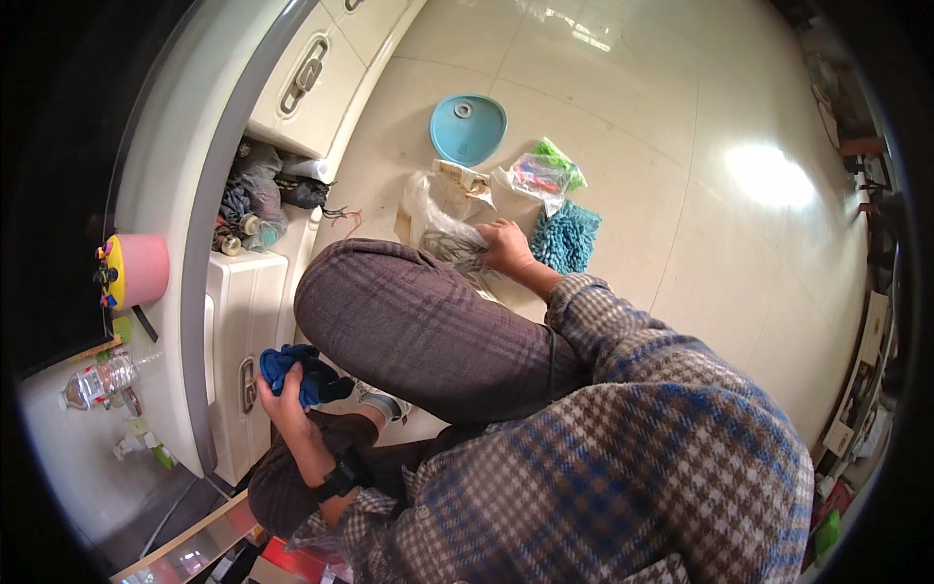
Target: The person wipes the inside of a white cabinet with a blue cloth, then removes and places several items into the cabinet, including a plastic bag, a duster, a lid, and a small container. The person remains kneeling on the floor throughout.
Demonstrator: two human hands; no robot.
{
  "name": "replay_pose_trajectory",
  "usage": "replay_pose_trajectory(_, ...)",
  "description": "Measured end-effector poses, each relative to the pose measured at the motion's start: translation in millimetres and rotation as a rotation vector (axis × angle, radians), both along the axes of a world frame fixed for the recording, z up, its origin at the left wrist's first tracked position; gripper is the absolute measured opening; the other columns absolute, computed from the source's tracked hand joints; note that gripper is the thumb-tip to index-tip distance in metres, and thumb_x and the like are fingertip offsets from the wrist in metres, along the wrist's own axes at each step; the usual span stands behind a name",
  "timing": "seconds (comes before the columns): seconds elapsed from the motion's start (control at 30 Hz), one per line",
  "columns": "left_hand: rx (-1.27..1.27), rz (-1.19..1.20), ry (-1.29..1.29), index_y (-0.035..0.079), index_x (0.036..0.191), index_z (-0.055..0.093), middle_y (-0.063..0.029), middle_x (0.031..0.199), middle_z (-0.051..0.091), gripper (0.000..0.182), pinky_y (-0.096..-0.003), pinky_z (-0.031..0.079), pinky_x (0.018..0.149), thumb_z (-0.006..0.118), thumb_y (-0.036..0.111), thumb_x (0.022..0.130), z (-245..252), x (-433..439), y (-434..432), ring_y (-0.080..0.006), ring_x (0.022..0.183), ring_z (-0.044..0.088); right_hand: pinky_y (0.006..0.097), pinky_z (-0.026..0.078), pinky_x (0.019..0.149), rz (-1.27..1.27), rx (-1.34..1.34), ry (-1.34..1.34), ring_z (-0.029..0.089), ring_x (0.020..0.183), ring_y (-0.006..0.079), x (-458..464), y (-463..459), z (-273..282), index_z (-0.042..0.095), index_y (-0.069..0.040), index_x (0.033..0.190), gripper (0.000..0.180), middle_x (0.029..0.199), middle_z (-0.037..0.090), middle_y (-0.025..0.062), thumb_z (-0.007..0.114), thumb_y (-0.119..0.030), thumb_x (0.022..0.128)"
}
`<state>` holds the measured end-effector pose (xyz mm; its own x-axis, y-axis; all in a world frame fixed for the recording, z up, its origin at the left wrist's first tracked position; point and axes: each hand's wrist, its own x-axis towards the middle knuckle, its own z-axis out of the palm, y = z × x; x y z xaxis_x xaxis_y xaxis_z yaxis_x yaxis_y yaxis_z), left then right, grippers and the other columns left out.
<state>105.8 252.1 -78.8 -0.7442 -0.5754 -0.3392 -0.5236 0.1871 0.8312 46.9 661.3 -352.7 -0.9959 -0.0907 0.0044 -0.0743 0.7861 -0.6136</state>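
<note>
My left hand, with a dark watch on its wrist, is closed around a bunched dark-blue cloth beside the white cabinet. Beyond my raised knee, my right hand grips the edge of a clear plastic bag on the floor. Greyish strands show in the bag near my fingers; what they are I cannot tell. Next to that wrist lies a turquoise chenille wash mitt. A crumpled printed wrapper and a clear packet with green and red contents lie just past the bag.
A blue plastic lid rests on the tiled floor. To the left, a white cabinet has an open compartment stuffed with plastic bags. On its top stand a pink tub and a clear plastic bottle. Boxes crowd the bottom edge.
</note>
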Motion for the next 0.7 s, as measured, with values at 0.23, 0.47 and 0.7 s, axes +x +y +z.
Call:
replay_pose_trajectory(0.23,-0.043,0.024,0.018,0.004,0.137,0.057,-0.0065,0.114,0.069,0.057,-0.0265,0.052,0.07,0.081,0.014,0.087,0.3,0.6,2.8,-0.0176,0.093,0.068,0.0373,0.059,0.091,-0.425,-1.414,-0.285,0.072,0.096,0.0211,-52.0,40.4,68.4,0.073,0.003,0.117,0.04,0.107,0.076,0.0115,0.085,-0.01,0.081)
replay_pose_trajectory(0.47,0.073,-0.005,0.051,0.006,0.14,0.056,-0.0051,0.117,0.068,0.056,-0.0274,0.052,0.077,0.08,0.014,0.09,8.0,1.5,8.5,-0.0179,0.098,0.067,0.041,0.06,0.094,-0.382,-2.105,-0.287,0.074,0.101,0.0234,-91.1,71.5,112.1,0.066,-0.004,0.125,0.033,0.113,0.076,0.0092,0.06,-0.03,0.106)
replay_pose_trajectory(0.7,0.082,0.006,0.042,0.006,0.144,0.054,-0.0056,0.127,0.064,0.064,-0.0317,0.051,0.086,0.081,0.02,0.088,15.2,8.1,6.6,-0.0197,0.109,0.064,0.0397,0.056,0.099,-0.371,-2.027,-0.152,0.069,0.109,0.021,-99.6,72.5,132.9,0.064,-0.005,0.129,0.035,0.117,0.072,0.0064,0.068,-0.026,0.101)
